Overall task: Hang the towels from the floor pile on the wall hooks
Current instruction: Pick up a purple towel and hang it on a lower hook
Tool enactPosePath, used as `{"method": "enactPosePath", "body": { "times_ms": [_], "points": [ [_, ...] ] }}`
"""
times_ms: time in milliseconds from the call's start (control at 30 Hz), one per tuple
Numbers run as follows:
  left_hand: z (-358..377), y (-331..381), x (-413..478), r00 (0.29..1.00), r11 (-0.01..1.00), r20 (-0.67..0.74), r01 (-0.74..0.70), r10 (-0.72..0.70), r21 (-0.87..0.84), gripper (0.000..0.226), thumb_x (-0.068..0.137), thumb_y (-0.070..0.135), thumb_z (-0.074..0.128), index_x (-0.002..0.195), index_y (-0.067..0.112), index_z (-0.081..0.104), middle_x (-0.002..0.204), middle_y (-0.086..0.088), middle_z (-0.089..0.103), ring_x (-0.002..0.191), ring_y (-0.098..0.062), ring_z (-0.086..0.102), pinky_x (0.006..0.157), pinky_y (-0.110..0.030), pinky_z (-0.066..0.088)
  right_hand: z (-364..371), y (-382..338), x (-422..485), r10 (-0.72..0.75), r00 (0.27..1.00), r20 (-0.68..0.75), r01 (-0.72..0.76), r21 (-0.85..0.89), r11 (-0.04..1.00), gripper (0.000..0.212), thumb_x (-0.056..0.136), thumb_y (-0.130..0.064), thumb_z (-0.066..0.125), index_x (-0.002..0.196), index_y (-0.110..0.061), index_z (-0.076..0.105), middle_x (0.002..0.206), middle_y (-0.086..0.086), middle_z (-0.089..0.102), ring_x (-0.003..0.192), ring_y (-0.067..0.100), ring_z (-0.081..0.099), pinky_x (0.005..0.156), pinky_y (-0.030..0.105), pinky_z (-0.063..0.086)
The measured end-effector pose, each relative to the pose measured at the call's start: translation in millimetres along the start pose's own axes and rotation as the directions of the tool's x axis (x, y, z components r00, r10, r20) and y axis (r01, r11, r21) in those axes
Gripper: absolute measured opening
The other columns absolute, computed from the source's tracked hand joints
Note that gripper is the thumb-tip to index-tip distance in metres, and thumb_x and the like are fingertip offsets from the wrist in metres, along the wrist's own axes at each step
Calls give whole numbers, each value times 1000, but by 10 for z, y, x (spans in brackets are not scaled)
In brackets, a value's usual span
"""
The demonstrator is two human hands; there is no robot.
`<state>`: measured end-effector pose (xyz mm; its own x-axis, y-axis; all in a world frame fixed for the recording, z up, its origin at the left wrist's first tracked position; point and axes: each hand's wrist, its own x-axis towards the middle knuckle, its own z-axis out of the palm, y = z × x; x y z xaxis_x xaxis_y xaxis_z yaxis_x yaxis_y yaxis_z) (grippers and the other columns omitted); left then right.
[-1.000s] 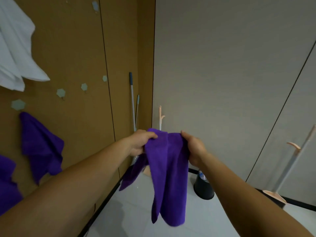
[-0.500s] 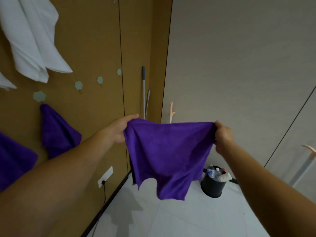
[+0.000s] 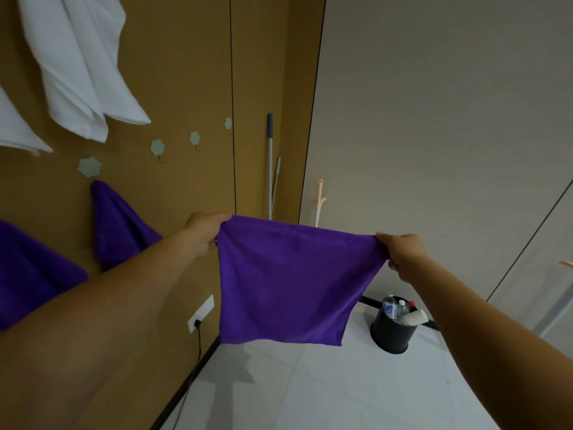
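A purple towel (image 3: 288, 280) hangs spread flat in front of me, held by its two top corners. My left hand (image 3: 203, 232) pinches the left corner and my right hand (image 3: 403, 251) pinches the right one. On the brown wall to the left, three hexagonal hooks (image 3: 157, 148) are bare. Below another hook (image 3: 89, 166) hangs a purple towel (image 3: 119, 225). A second purple towel (image 3: 28, 274) hangs at the far left. White towels (image 3: 80, 63) hang higher up. The floor pile is out of view.
A mop handle (image 3: 269, 162) leans in the corner. A black bin (image 3: 392, 332) with bottles and a cup stands on the white tiled floor. A wall socket (image 3: 201, 313) with a cable sits low on the brown wall. A peach-coloured stand (image 3: 319, 200) rises behind the towel.
My hands have moved apart and pulled the bunched towel out flat. The view has swung left and up, showing more of the hooks and hung towels.
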<state>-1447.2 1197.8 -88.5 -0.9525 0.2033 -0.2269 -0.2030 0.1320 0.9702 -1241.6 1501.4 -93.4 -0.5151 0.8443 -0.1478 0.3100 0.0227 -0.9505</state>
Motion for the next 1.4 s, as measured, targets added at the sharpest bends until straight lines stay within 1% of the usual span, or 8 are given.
{"method": "enactPosePath", "body": {
  "times_ms": [300,467,700,933,1033,1167,1333,1400],
  "points": [
    [-158,-181,102,991,995,-92,-98,98,9,13,89,7,58,101,9,58,99,-10,60,74,-18,57,59,-28,44,55,3,-2,-122,980,156,129,-38,991,24,87,-19,70,109,-15,60,94,8,62,73,18,53,57,29,40],
    [-78,-243,99,991,994,-80,-105,105,2,34,92,0,40,112,11,65,92,-1,65,72,-12,59,57,-24,46,100,4,-21,-114,900,420,256,-300,919,30,74,-34,82,95,-15,70,92,3,69,82,18,65,58,22,46],
    [58,-201,27,974,985,-148,-165,170,45,30,78,-5,59,105,5,69,83,3,66,69,-6,60,50,-14,46,195,-47,295,-153,903,401,332,-427,841,24,84,-35,73,92,-13,67,92,7,67,86,25,64,74,35,52],
    [176,-53,9,920,865,-243,-163,307,475,34,73,5,67,107,9,70,97,-3,69,85,-18,64,70,-23,48,313,-224,712,-274,850,451,476,-432,766,27,92,-37,63,92,-10,68,90,10,67,76,21,62,62,30,49],
    [192,-8,-14,883,735,-242,-153,401,660,17,79,16,65,94,11,72,90,-2,69,82,-19,62,67,-26,48,394,-295,879,-416,807,420,590,-524,615,35,93,-38,60,93,-4,70,106,15,61,94,31,61,82,40,51],
    [185,43,-49,818,691,-310,-140,484,709,19,79,25,64,72,7,61,82,-9,62,79,-25,59,56,-26,41,569,-409,976,-525,738,424,667,-342,662,30,92,-27,63,98,2,66,107,18,64,98,37,61,85,44,50],
    [126,143,-39,632,835,-565,-273,530,478,32,78,20,67,59,13,43,60,3,48,55,-11,44,44,-20,31,903,-554,950,-613,718,330,633,58,772,13,89,-5,62,95,-13,54,87,8,61,81,30,60,75,43,50],
    [56,114,-4,600,800,-555,-274,576,534,34,82,16,63,59,14,38,58,3,43,55,-12,40,47,-24,26,1122,-532,927,-616,662,427,682,0,732,15,89,-4,60,93,-15,51,83,0,58,79,23,58,69,33,47]
  ]
}}
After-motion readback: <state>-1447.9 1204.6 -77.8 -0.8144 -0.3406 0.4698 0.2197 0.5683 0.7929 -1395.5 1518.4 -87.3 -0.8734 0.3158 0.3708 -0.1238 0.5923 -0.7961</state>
